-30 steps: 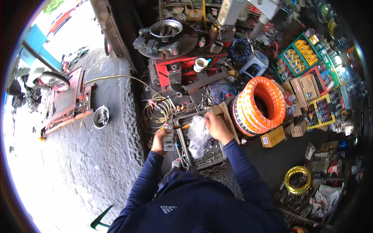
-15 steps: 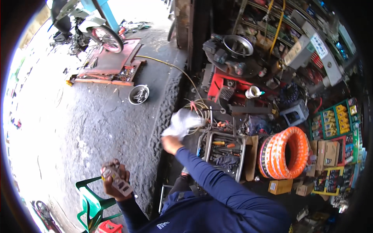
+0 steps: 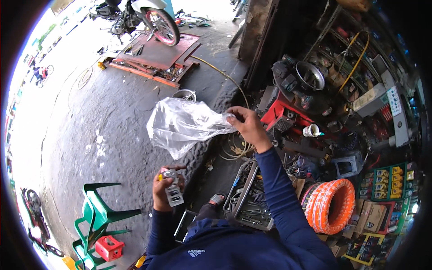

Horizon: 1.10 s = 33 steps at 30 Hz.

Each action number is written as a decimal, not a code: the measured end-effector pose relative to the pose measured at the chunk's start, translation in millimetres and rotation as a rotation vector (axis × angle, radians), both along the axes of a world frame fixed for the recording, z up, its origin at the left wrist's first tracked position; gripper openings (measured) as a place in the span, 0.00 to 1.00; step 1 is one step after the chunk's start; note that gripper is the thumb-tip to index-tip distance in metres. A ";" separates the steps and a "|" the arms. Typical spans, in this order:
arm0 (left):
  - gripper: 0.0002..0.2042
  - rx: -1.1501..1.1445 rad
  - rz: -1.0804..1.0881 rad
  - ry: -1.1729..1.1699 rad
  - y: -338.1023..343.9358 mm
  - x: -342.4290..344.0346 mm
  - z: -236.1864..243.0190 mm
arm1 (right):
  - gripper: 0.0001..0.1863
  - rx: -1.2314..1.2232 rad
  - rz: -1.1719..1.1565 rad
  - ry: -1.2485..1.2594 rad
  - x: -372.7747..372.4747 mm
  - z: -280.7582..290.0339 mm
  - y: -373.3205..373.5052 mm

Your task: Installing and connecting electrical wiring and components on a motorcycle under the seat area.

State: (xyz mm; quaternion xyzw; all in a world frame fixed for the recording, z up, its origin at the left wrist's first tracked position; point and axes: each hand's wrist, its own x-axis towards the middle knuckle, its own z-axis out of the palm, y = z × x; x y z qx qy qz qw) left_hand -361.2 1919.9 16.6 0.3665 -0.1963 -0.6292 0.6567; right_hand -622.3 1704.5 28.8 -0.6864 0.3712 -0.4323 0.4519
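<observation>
My right hand (image 3: 246, 127) is raised and pinches the mouth of a clear plastic bag (image 3: 182, 126), which billows out to the left over the dark pavement. Lower down, my left hand (image 3: 165, 188) grips a small grey metal part (image 3: 172, 191) with a round end. The two hands are apart, the left one below the bag. Both arms wear dark blue sleeves. Beneath my right forearm lies an open metal toolbox (image 3: 250, 198) full of tools.
A green plastic chair (image 3: 100, 216) and a red stool (image 3: 109, 247) stand at lower left. An orange hose coil (image 3: 330, 206), a red machine (image 3: 288, 114), a white cup (image 3: 310, 131) and cluttered shelves fill the right. A motorcycle wheel (image 3: 160, 24) and a rusty ramp (image 3: 155, 56) are ahead.
The view has turned left toward the street. My right hand has lifted the plastic bag out from the toolbox and spread it. My left hand has come nearer with the metal part.
</observation>
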 end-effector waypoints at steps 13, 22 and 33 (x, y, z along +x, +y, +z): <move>0.24 0.180 -0.837 -0.042 -105.5 -133.2 -20.8 | 0.11 -0.437 -0.159 0.699 -69.5 -42.7 186.5; 0.14 0.307 -1.058 -0.280 -73.5 -99.3 -107.5 | 0.10 -0.446 -0.008 0.692 -42.6 -77.4 235.0; 0.18 0.405 -0.739 -0.015 -2.5 -56.5 -62.8 | 0.40 1.252 0.197 -0.387 -79.5 -181.5 155.6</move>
